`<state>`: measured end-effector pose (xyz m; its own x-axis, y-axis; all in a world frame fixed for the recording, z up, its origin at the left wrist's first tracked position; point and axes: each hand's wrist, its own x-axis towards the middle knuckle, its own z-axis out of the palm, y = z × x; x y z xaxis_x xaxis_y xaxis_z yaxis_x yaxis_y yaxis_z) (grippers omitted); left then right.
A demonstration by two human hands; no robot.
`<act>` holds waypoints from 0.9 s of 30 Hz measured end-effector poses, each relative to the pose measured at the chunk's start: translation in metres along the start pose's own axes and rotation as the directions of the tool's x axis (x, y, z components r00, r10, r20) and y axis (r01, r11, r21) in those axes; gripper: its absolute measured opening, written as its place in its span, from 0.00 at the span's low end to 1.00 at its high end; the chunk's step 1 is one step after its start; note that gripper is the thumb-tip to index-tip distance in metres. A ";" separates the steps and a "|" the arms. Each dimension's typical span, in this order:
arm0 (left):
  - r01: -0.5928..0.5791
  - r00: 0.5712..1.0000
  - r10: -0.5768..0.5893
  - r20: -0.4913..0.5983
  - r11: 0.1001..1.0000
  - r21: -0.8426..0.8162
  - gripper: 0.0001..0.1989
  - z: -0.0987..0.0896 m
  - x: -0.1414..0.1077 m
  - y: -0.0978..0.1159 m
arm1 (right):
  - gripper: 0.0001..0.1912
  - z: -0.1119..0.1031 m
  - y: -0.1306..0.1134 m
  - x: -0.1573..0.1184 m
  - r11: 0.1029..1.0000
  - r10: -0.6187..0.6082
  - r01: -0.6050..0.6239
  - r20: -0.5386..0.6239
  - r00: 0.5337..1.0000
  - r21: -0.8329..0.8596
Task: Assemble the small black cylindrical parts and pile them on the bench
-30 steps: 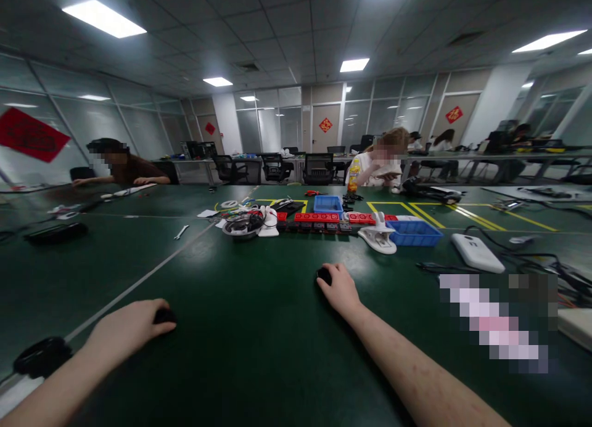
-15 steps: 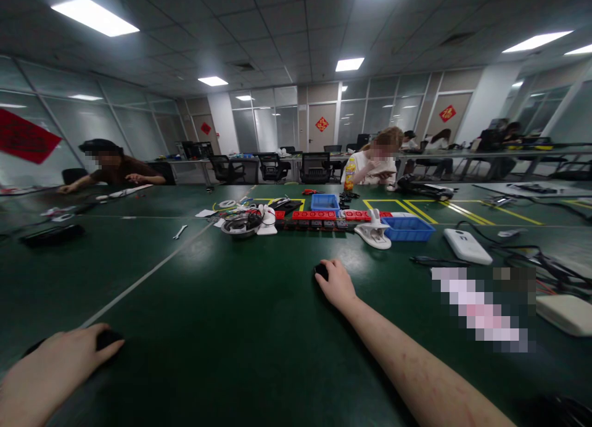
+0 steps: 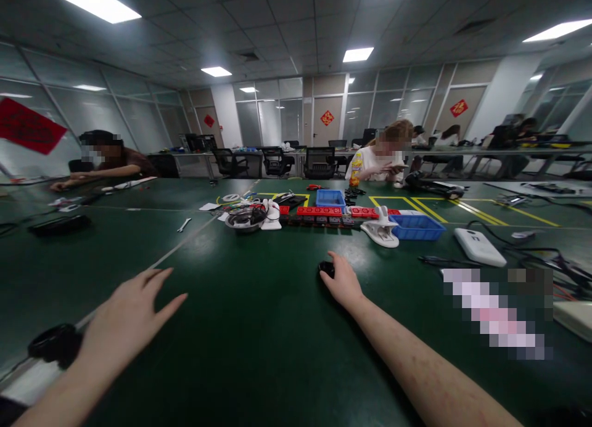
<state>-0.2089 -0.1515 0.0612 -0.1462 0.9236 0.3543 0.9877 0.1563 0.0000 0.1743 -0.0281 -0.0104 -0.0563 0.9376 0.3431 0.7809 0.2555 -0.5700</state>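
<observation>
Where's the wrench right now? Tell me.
In the head view, the wrench lies on the green table, left of the metal bowl and farther out than your left hand.

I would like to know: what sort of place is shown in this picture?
It looks like a shared office or electronics workroom, though I cannot be certain. Office chairs stand beyond the big green table, where a wrench and a bowl of wires lie.

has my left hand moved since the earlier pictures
Yes. Judged against the silver wrench, the left hand has moved forward, closer to it than in either earlier picture.
</observation>
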 end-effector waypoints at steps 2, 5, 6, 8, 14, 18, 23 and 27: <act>-0.134 0.985 0.145 0.090 0.984 -0.114 0.28 -0.004 0.013 0.055 | 0.28 0.000 0.000 0.000 0.999 -0.032 0.031 0.021 0.999 0.040; -0.316 0.913 0.377 0.155 0.895 -0.315 0.25 0.011 0.031 0.126 | 0.29 0.000 0.001 -0.002 0.990 -0.098 0.091 0.057 0.994 0.105; -0.377 0.874 0.461 0.156 0.844 -0.383 0.27 0.018 0.036 0.145 | 0.29 0.000 0.001 -0.002 0.987 -0.115 0.106 0.063 0.991 0.124; -0.458 0.800 0.581 0.148 0.752 -0.473 0.32 0.034 0.045 0.177 | 0.30 0.002 0.002 -0.003 0.979 -0.137 0.125 0.067 0.988 0.159; -0.521 0.710 0.692 0.131 0.640 -0.565 0.37 0.061 0.068 0.228 | 0.34 0.002 0.004 -0.001 0.955 -0.181 0.150 0.105 0.978 0.256; -0.524 0.677 0.717 0.165 0.628 -0.576 0.32 0.065 0.082 0.235 | 0.37 0.000 0.002 -0.001 0.942 -0.219 0.170 0.147 0.964 0.289; -0.476 0.718 0.654 0.240 0.712 -0.515 0.26 0.062 0.087 0.218 | 0.41 -0.002 -0.006 -0.006 0.937 -0.272 0.222 0.163 0.948 0.268; -0.357 0.801 0.503 0.326 0.837 -0.415 0.27 0.052 0.080 0.175 | 0.38 0.000 -0.006 -0.005 0.965 -0.175 0.141 0.139 0.975 0.223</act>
<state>-0.0502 -0.0319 0.0410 0.3619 0.9320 -0.0209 0.9016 -0.3442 0.2619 0.1698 -0.0342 -0.0082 -0.2779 0.9021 0.3301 0.6068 0.4312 -0.6677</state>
